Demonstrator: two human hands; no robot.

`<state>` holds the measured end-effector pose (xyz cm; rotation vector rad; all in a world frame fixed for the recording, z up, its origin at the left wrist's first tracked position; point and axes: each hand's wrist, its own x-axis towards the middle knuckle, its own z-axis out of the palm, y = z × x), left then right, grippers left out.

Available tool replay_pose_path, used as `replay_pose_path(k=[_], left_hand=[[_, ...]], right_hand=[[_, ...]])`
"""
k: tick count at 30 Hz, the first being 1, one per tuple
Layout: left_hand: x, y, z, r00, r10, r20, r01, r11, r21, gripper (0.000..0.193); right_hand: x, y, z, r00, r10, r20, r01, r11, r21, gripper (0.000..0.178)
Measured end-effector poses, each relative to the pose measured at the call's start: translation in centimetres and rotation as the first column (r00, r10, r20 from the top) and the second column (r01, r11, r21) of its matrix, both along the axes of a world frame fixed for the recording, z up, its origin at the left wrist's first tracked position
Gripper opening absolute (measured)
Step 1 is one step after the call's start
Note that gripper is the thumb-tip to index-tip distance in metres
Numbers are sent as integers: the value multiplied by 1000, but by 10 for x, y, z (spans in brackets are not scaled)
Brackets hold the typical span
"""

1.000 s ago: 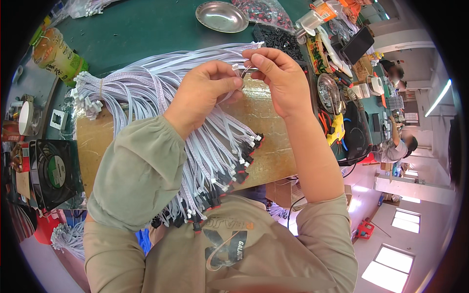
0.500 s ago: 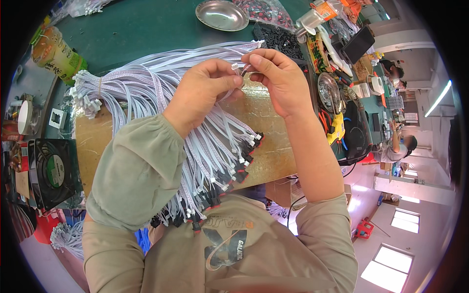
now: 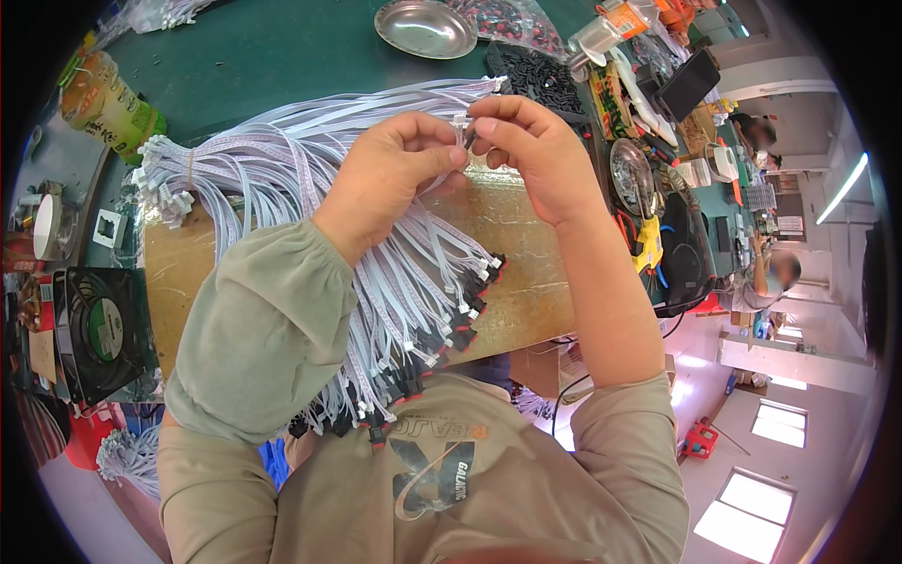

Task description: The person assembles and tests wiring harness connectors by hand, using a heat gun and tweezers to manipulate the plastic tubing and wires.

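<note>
My left hand [image 3: 390, 179] is closed, pinching the end of a white ribbon cable; a small white connector [image 3: 459, 121] stands up past its fingertips. Right beside it, my right hand [image 3: 540, 155] pinches a small black connector piece [image 3: 471, 135] between thumb and forefinger. Fingers of both hands nearly meet, and hide where the two parts touch, if they do. Beneath them a thick bundle of white ribbon cables [image 3: 272, 155] spreads over the brown board. Many near ends carry black-and-red connectors [image 3: 460, 336], hanging toward my lap.
A brown board [image 3: 526, 282] lies on the green table. Beyond are a metal dish [image 3: 426, 28], black small parts [image 3: 537, 83] and a bag of red-and-black parts [image 3: 512, 23]. A bottle [image 3: 105, 103] and black fan [image 3: 99, 329] stand left; yellow-handled pliers [image 3: 648, 246] lie right.
My right hand has shifted slightly, its fingers curling closer round the black piece. The white connector sits a little more upright and to the right. My left hand has hardly moved.
</note>
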<state>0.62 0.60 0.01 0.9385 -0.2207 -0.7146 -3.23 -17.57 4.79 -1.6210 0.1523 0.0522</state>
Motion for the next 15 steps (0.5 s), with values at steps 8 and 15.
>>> replay_pose_path(k=[8,15], left_hand=[[-6,-5,3,991,-17,130,2,994,112,17],[-8,-6,-1,962,-99,256,34,968,247,17]], right_hand=[[-12,-5,1,989,55,138,-8,949,-316,25],[-33,-4,-10,996,7,92,29,925,-379,24]])
